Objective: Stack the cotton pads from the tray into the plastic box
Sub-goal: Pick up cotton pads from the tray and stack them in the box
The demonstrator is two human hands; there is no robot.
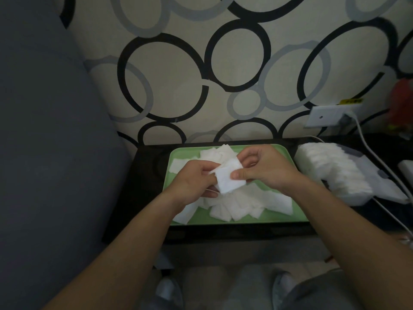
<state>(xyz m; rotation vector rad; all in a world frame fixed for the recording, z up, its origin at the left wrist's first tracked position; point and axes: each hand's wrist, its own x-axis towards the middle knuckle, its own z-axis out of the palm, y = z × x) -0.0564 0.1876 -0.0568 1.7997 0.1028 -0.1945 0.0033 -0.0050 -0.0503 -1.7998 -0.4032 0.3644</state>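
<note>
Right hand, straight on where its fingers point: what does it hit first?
Likely the left hand, just past the cotton pad both pinch; the right hand points straight at it. Depth unclear.

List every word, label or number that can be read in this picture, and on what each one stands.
Yellow sticker above the wall socket: dark marks, too blurred to read.
No other text is visible.

Soft white fibre on smooth, hard surfaces — matt against gloss.
The cotton pads [230, 179] look fluffy and matt; the green tray [223, 221] is smooth satin plastic; the black worktop [145, 189] is glossy, mirroring the wall [169, 74]; the plastic box [380, 175] is frosted, translucent — the grey cushion [44, 130] matt cloth.
</note>
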